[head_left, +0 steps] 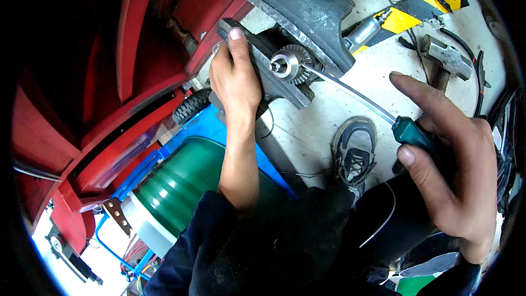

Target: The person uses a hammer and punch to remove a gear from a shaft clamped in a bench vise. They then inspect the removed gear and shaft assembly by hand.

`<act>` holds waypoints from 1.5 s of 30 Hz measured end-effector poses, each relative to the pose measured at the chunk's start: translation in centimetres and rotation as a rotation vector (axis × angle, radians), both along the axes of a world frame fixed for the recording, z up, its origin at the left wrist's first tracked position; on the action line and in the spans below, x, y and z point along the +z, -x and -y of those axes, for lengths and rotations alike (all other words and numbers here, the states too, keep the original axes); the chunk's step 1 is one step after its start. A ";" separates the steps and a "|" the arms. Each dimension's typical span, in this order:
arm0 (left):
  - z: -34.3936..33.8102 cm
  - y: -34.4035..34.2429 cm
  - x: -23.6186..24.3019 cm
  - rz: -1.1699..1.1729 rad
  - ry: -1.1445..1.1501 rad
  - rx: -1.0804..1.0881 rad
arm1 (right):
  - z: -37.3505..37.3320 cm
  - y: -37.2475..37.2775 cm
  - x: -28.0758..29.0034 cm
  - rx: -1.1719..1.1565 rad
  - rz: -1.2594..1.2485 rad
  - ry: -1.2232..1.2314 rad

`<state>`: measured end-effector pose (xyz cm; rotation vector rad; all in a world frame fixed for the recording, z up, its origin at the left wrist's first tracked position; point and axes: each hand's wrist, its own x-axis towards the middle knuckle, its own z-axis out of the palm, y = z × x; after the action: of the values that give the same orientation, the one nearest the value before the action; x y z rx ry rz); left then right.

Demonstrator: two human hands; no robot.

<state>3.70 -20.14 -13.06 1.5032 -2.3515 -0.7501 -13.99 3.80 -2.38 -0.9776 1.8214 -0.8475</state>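
A silver keyed drill chuck (292, 64) with a toothed ring sits between the jaws of a large grey bench vise (301, 11). My left hand (236, 77) grips the vise's near jaw, thumb along its top and the other fingers hidden behind. In my right hand (457, 159) is a screwdriver (356, 96), its dark green handle against the palm. The index finger and thumb of that hand stretch away from the handle. The long shaft runs leftward, and its tip meets the side of the chuck by the toothed ring.
On the right lie a hammer (446, 57) and black and red cables (481, 82). A metal cylinder tool (364, 33) rests near yellow-black tape (400, 19). Below are my shoe (355, 151) and a green drum (181, 186) by a blue frame. Red metalwork (131, 115) fills the left.
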 end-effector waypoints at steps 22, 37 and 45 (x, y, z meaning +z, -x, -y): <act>-2.1 1.3 1.1 -0.091 0.128 0.012 | -0.5 -5.8 0.5 -0.208 0.148 0.036; -2.1 1.6 0.7 -0.101 0.127 0.010 | -0.7 -8.4 0.3 -0.349 0.104 0.073; -1.6 1.1 0.8 -0.178 0.145 -0.029 | -1.0 -6.6 1.2 -0.196 0.136 0.005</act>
<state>2.60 -18.55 -12.24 1.2901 -2.2479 -0.6743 -7.35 4.76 -1.21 -0.7338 1.8178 -1.0138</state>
